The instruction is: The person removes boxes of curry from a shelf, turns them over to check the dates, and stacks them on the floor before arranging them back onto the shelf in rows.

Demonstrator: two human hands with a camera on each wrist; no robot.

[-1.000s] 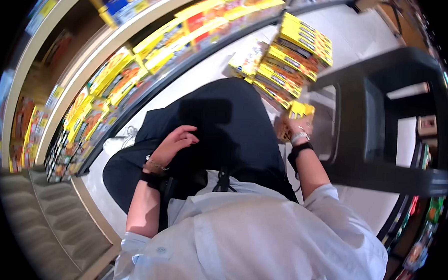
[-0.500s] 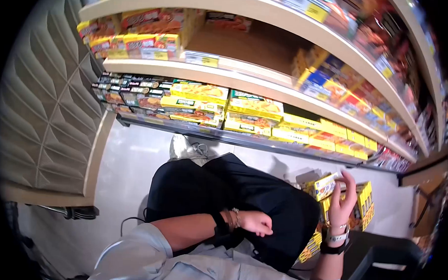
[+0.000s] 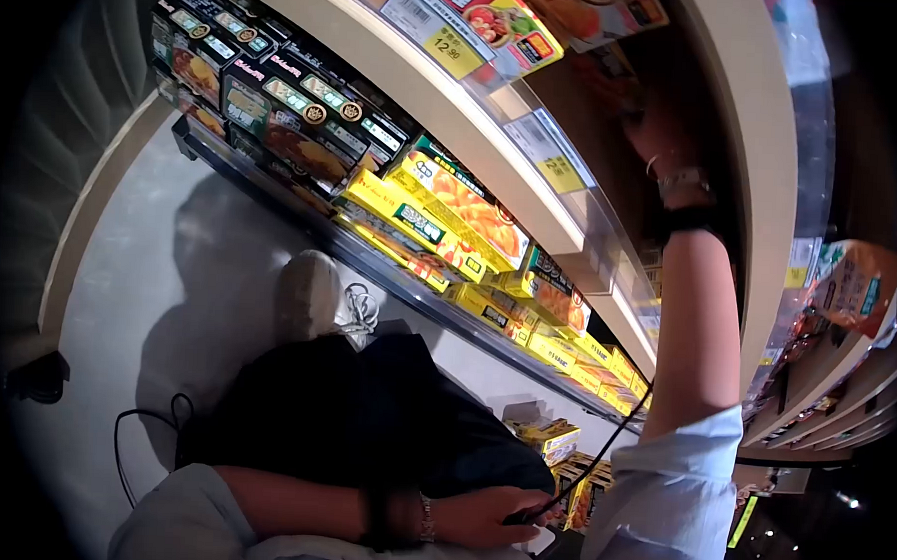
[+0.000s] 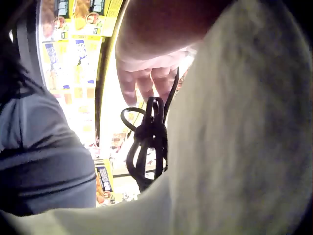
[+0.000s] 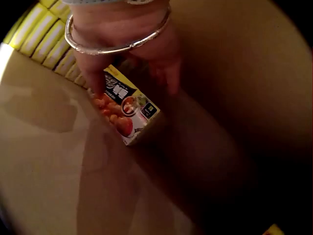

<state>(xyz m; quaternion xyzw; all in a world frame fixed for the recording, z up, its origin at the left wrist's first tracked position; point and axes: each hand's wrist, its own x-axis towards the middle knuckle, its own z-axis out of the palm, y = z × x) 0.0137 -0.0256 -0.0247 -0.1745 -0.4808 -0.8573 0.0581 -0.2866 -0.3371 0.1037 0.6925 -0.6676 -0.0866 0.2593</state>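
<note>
Deep inside a dark shelf compartment, my right hand (image 3: 665, 139) reaches in with the arm stretched up. In the right wrist view its thumb and fingers grip the end of a curry box (image 5: 120, 103) with a yellow edge and a food picture. The box lies tilted in the view, close over the shelf board (image 5: 44, 147). My left hand (image 3: 478, 517) is low at my lap, fingers loosely bent. A thin black cord (image 3: 606, 447) runs past it. In the left wrist view, its fingers hang relaxed behind a knotted black drawstring (image 4: 151, 137).
Black curry boxes (image 3: 301, 113) and yellow boxes (image 3: 441, 220) fill the bottom shelf. Several boxes (image 3: 552, 440) stand stacked on the floor by my knee. A shelf edge with price tags (image 3: 549, 149) runs below my right arm. Yellow boxes (image 5: 39, 34) line the compartment's side.
My right hand has gone from a yellow box at the floor stack, then up with bent fingers, into the shelf compartment, where it grips a box. The head view has turned toward the shelves.
</note>
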